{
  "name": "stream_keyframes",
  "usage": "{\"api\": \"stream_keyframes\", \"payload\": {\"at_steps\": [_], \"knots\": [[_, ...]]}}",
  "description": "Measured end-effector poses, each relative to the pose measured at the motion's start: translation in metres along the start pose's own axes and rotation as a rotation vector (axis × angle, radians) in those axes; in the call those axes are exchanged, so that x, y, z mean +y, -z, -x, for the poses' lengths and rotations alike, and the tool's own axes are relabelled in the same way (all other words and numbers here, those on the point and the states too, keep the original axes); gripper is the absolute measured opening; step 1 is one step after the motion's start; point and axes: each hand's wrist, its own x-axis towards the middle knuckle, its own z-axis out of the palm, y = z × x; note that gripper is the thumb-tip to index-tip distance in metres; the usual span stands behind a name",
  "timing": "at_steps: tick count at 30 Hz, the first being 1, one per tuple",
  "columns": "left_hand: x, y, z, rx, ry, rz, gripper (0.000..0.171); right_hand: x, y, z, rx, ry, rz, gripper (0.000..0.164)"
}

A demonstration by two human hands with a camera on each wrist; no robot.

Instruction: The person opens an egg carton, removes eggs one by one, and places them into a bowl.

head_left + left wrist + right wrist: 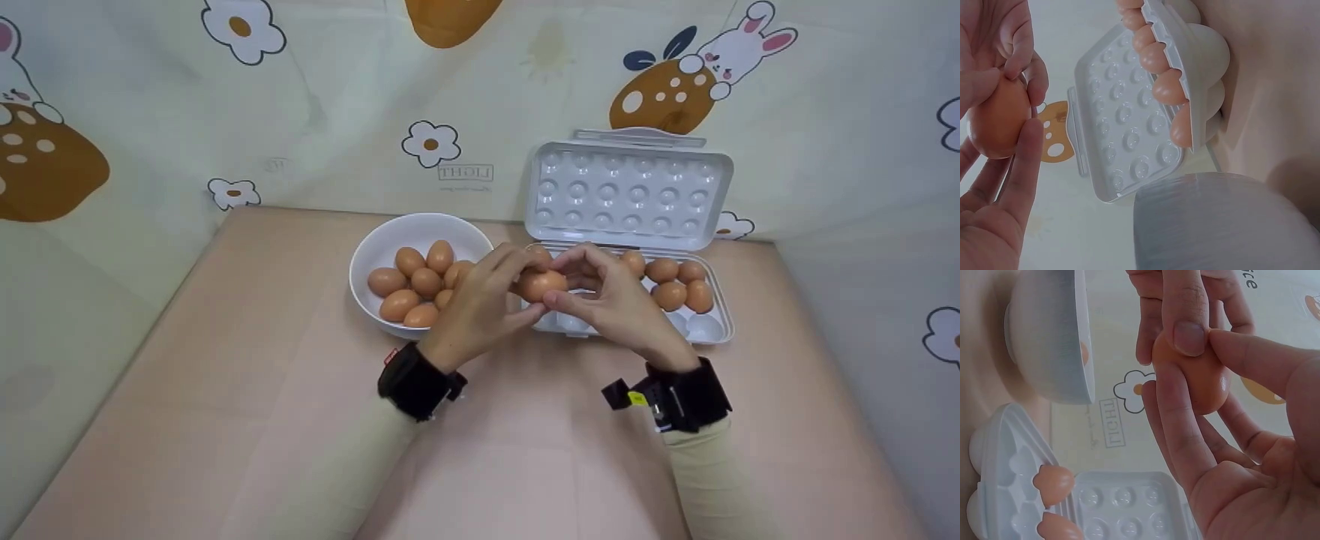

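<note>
A brown egg [543, 286] is held up between both hands, over the front left part of a white plastic egg box [718, 330]. My left hand [476, 311] grips it from the left with thumb and fingers, and my right hand [626, 311] from the right. In the right wrist view, fingertips of both hands press on the egg [1213, 385]. The left wrist view shows the egg [999, 121] clear of the box. Several eggs [670, 296] sit in cups on the box's right side. Part of the box is hidden behind the hands.
Left of the box stands a white bowl [364, 296] with several brown eggs [400, 305]. The box's dimpled lid [630, 196] stands raised at the back, near a printed cloth backdrop [337, 97]. Everything rests on a pinkish-tan table [247, 360].
</note>
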Motion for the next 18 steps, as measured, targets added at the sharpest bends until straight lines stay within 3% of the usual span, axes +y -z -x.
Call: {"api": "stream_keyframes", "payload": {"at_steps": [10, 18], "knots": [[-0.002, 0.007, -0.002, -0.019, 0.038, -0.026, 0.042, -0.002, 0.008, 0.002, 0.04, 0.028, 0.038, 0.04], [-0.01, 0.037, -0.003, 0.028, 0.131, -0.028, 0.039, -0.002, 0.023, 0.005, 0.107, -0.006, 0.078, 0.041]]}}
